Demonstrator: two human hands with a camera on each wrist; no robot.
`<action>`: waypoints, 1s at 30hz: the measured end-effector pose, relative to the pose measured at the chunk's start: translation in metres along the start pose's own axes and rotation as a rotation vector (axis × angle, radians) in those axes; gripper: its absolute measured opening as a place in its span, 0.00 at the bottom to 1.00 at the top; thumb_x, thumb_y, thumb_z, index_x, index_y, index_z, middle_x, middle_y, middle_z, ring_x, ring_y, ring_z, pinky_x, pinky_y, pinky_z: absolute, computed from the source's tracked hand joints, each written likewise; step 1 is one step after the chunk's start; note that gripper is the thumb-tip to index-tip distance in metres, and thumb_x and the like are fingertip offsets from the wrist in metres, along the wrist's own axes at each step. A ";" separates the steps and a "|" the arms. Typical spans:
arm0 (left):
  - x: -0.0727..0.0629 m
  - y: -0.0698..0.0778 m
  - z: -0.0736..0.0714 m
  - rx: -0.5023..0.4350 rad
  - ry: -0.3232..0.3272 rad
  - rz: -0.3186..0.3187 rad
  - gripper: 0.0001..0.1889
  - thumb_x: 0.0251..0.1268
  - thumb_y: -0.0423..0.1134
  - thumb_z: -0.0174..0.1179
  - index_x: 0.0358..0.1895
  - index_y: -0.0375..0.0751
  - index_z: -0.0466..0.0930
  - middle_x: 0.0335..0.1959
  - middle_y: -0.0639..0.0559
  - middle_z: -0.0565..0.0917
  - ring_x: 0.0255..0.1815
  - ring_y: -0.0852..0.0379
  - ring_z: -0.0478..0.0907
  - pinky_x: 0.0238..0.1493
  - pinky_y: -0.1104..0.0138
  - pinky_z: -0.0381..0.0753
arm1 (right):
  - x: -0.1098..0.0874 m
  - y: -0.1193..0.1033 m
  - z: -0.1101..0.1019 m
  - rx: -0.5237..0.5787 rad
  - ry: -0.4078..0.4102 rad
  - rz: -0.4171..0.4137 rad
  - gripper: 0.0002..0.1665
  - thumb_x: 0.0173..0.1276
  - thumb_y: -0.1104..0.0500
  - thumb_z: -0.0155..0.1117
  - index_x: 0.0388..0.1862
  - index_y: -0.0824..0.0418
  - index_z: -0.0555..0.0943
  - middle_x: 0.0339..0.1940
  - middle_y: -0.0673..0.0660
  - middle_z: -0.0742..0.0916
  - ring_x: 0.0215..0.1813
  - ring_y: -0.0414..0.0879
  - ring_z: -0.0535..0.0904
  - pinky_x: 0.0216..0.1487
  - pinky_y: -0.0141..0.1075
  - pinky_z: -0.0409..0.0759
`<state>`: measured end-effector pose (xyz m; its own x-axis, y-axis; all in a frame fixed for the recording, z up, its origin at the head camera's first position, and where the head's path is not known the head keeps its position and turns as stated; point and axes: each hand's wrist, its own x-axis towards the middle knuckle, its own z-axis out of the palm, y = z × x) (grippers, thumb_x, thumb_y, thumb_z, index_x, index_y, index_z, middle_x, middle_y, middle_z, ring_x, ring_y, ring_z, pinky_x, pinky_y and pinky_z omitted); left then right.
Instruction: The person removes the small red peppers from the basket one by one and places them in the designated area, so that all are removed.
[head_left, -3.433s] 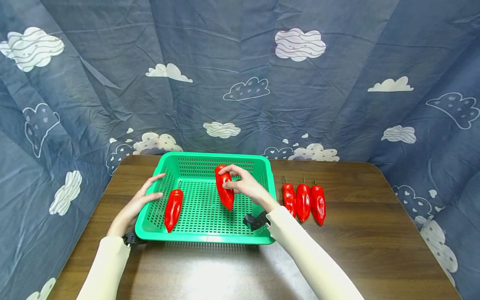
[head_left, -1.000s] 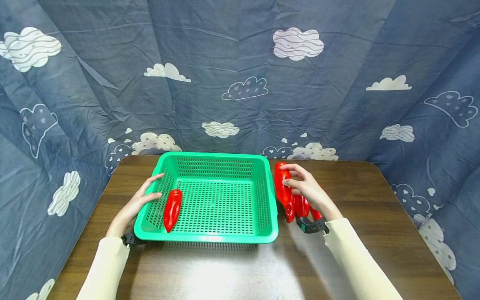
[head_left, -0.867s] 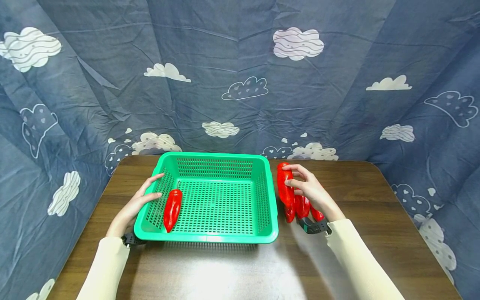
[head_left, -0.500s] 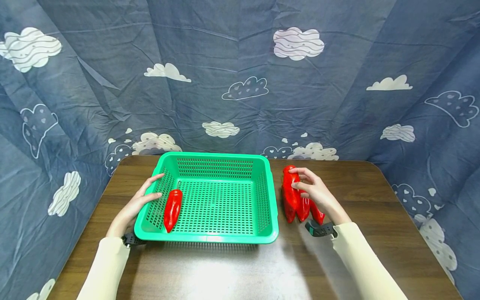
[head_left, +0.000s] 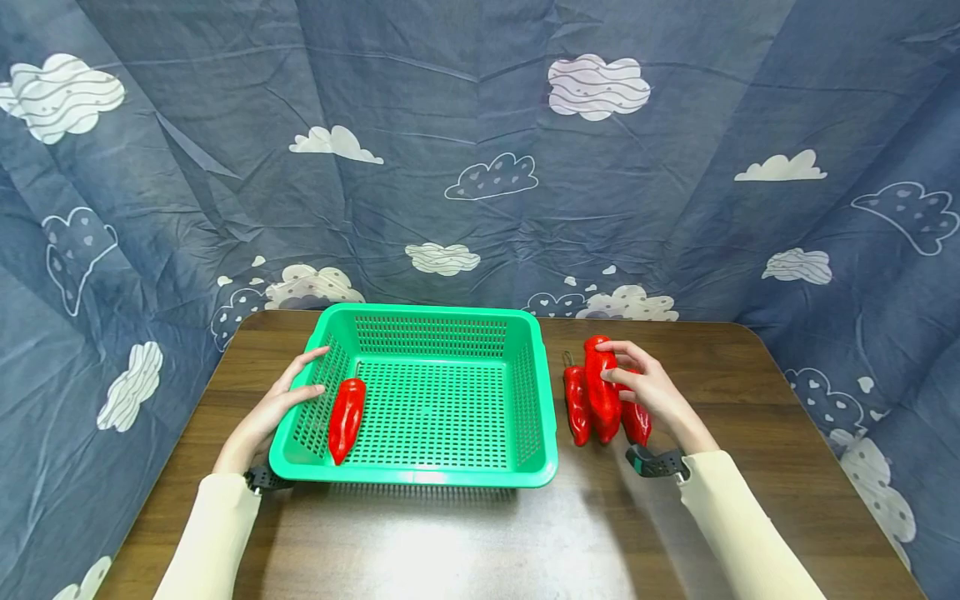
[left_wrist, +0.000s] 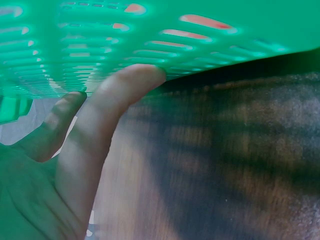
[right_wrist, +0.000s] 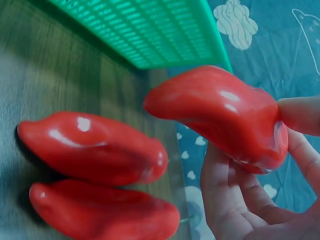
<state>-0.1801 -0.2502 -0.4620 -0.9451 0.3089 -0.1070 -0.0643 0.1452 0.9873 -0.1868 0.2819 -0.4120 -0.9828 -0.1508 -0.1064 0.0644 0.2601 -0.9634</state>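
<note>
My right hand (head_left: pixel 647 387) pinches a glossy red pepper (head_left: pixel 601 387) between thumb and fingers. In the head view this pepper covers part of the row on the table, to the right of the green plastic basket (head_left: pixel 420 477). In the right wrist view, the held pepper (right_wrist: pixel 225 112) is tilted and raised beside two lying peppers. On the table are a left pepper (head_left: pixel 576 406) and a right pepper (head_left: pixel 636 423), partly covered by my fingers. My left hand (head_left: pixel 273 408) rests with extended fingers at the basket's left side. One red pepper (head_left: pixel 347 421) lies inside the basket's left part.
The basket stands on a dark wooden table (head_left: pixel 750 467) with rounded back corners. A blue curtain (head_left: pixel 495 108) with white clouds hangs behind the table and along both sides. Glare shows on the tabletop in front of the basket.
The right hand has carried the pepper out of the basket, over its right wall, and on rightward above the row of peppers. The left hand and the basket stay where they were.
</note>
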 end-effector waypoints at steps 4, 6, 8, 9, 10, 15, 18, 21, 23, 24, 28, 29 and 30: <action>0.000 0.000 0.000 0.005 0.001 0.002 0.32 0.72 0.37 0.49 0.76 0.51 0.48 0.75 0.47 0.39 0.68 0.39 0.50 0.54 0.55 0.68 | -0.001 0.005 -0.006 0.010 0.014 -0.004 0.25 0.69 0.67 0.53 0.63 0.69 0.66 0.52 0.67 0.72 0.41 0.43 0.77 0.39 0.37 0.81; 0.000 0.000 0.000 0.007 0.001 0.001 0.32 0.72 0.38 0.49 0.76 0.51 0.48 0.75 0.47 0.38 0.69 0.39 0.48 0.55 0.54 0.66 | -0.002 0.008 -0.009 0.017 0.017 -0.007 0.25 0.68 0.67 0.54 0.63 0.69 0.65 0.51 0.65 0.73 0.41 0.42 0.77 0.39 0.37 0.81; 0.000 0.000 0.000 0.012 0.003 0.002 0.32 0.72 0.38 0.50 0.76 0.51 0.48 0.76 0.47 0.38 0.70 0.40 0.46 0.56 0.53 0.65 | -0.003 0.010 -0.013 0.023 0.020 -0.009 0.24 0.69 0.66 0.54 0.63 0.69 0.66 0.50 0.62 0.73 0.41 0.42 0.77 0.39 0.37 0.81; 0.000 0.000 0.000 0.013 0.003 0.002 0.32 0.72 0.38 0.50 0.76 0.51 0.48 0.76 0.47 0.38 0.70 0.40 0.45 0.56 0.53 0.64 | -0.004 0.011 -0.014 0.022 0.022 -0.012 0.24 0.69 0.66 0.54 0.63 0.68 0.66 0.50 0.61 0.74 0.41 0.42 0.77 0.39 0.36 0.80; 0.000 0.000 0.000 0.011 0.003 0.002 0.32 0.72 0.38 0.50 0.76 0.51 0.48 0.76 0.47 0.38 0.70 0.40 0.46 0.56 0.53 0.64 | -0.004 0.012 -0.016 0.024 0.024 -0.015 0.23 0.69 0.66 0.54 0.62 0.68 0.67 0.49 0.61 0.74 0.41 0.42 0.77 0.39 0.36 0.80; 0.000 0.000 0.000 0.004 0.002 0.001 0.32 0.72 0.37 0.49 0.76 0.51 0.48 0.75 0.47 0.38 0.69 0.39 0.48 0.57 0.52 0.65 | -0.005 0.018 -0.024 0.045 0.033 -0.040 0.20 0.70 0.66 0.53 0.61 0.64 0.70 0.48 0.58 0.75 0.41 0.42 0.78 0.39 0.38 0.81; 0.000 0.000 0.000 0.009 0.003 0.003 0.32 0.73 0.37 0.49 0.76 0.51 0.48 0.76 0.47 0.38 0.70 0.40 0.45 0.58 0.50 0.62 | -0.006 0.022 -0.029 0.061 0.038 -0.054 0.19 0.70 0.67 0.53 0.60 0.62 0.72 0.47 0.56 0.76 0.41 0.42 0.78 0.38 0.38 0.81; 0.000 0.000 0.000 0.002 0.003 0.000 0.32 0.73 0.36 0.49 0.76 0.52 0.49 0.75 0.47 0.39 0.69 0.39 0.47 0.57 0.51 0.64 | -0.007 0.027 -0.033 0.090 0.042 -0.070 0.19 0.70 0.67 0.53 0.59 0.61 0.73 0.46 0.55 0.77 0.41 0.41 0.78 0.37 0.37 0.81; 0.000 0.000 0.000 -0.008 0.002 -0.005 0.32 0.73 0.37 0.49 0.76 0.52 0.48 0.75 0.47 0.39 0.68 0.38 0.49 0.55 0.53 0.67 | -0.008 0.031 -0.036 0.103 0.048 -0.077 0.19 0.70 0.68 0.54 0.58 0.60 0.74 0.45 0.54 0.77 0.40 0.41 0.78 0.36 0.37 0.81; 0.000 0.000 0.000 -0.008 0.003 -0.004 0.32 0.73 0.37 0.49 0.76 0.52 0.49 0.75 0.47 0.39 0.68 0.38 0.50 0.55 0.53 0.67 | -0.008 0.033 -0.037 0.110 0.051 -0.082 0.19 0.70 0.68 0.54 0.58 0.60 0.74 0.45 0.54 0.78 0.40 0.41 0.78 0.36 0.36 0.81; 0.000 0.000 0.000 -0.005 0.002 -0.002 0.32 0.73 0.37 0.49 0.76 0.52 0.49 0.75 0.47 0.38 0.68 0.39 0.49 0.54 0.55 0.68 | -0.008 0.040 -0.043 0.105 0.055 -0.087 0.18 0.70 0.68 0.53 0.58 0.60 0.74 0.46 0.54 0.78 0.41 0.41 0.77 0.36 0.35 0.80; 0.000 0.000 0.000 -0.011 0.001 -0.005 0.32 0.73 0.37 0.49 0.75 0.52 0.49 0.75 0.47 0.38 0.67 0.38 0.51 0.53 0.55 0.69 | -0.009 0.041 -0.044 0.104 0.055 -0.085 0.18 0.70 0.68 0.53 0.58 0.61 0.73 0.46 0.54 0.77 0.41 0.41 0.77 0.36 0.35 0.80; 0.000 0.000 0.000 -0.014 0.001 -0.007 0.31 0.73 0.37 0.48 0.75 0.53 0.49 0.75 0.47 0.39 0.66 0.38 0.53 0.53 0.55 0.69 | -0.009 0.043 -0.045 0.104 0.057 -0.084 0.18 0.71 0.68 0.52 0.58 0.62 0.72 0.46 0.54 0.77 0.41 0.41 0.78 0.36 0.35 0.81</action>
<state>-0.1800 -0.2501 -0.4622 -0.9448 0.3072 -0.1142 -0.0756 0.1345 0.9880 -0.1828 0.3374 -0.4411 -0.9935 -0.1127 -0.0130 -0.0039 0.1482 -0.9890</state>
